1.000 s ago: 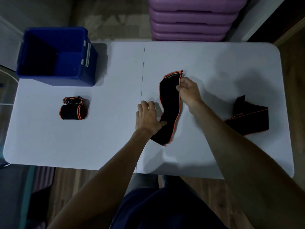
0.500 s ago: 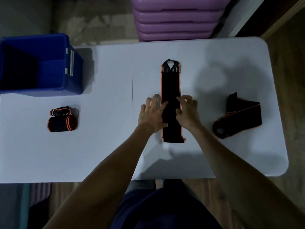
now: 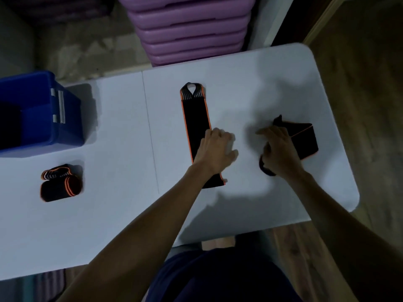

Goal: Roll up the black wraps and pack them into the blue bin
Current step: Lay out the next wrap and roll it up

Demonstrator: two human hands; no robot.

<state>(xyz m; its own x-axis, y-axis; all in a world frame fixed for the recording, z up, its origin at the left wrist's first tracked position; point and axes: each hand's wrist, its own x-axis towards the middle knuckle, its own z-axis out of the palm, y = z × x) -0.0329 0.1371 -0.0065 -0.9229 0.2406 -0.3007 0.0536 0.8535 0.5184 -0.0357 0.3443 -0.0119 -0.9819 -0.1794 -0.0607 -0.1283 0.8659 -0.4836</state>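
Observation:
A black wrap with orange edging [image 3: 196, 118] lies flat and straight on the white table [image 3: 122, 171], its looped end pointing away from me. My left hand [image 3: 216, 149] rests on the wrap's right side, fingers spread toward the right. My right hand [image 3: 278, 149] hovers over a second, crumpled black wrap [image 3: 303, 140] at the right, fingers apart; whether it touches the wrap I cannot tell. A rolled wrap [image 3: 60, 184] sits at the left. The blue bin [image 3: 41, 114] stands open at the far left.
A stack of purple plastic steps [image 3: 189, 27] stands behind the table's far edge. The table's rounded right corner [image 3: 353, 199] is close to my right forearm. Wooden floor shows on the right and below.
Both hands were pressing the wrap straight; the right hand has left it and moved right over the crumpled wrap. The left hand has slid to the flat wrap's right edge. The camera has shifted.

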